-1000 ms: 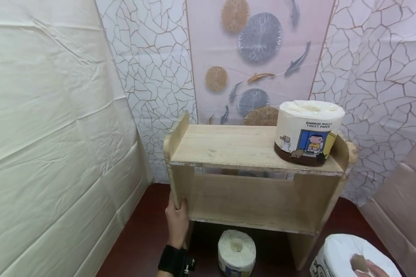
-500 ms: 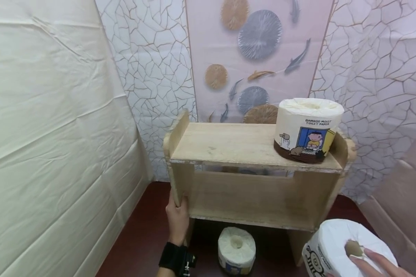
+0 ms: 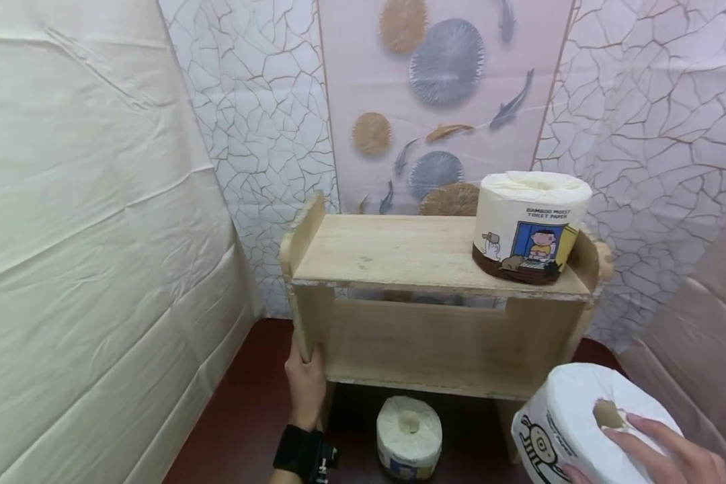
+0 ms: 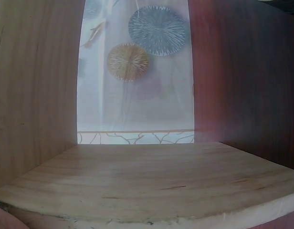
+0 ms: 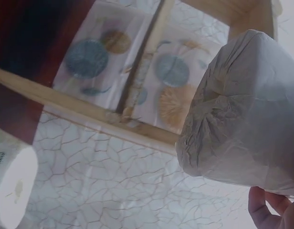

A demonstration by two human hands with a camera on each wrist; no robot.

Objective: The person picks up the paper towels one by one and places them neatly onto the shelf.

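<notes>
On the red floor, left hand grips the wooden shelf, right hand grips a wrapped roll.

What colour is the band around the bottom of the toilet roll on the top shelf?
Dark brown, on the toilet roll atop the shelf; clearest in the head view.

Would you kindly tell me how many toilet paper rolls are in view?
3: one roll on the shelf top, one on the floor under the shelf, and one held in the right hand. Others may be hidden.
</notes>
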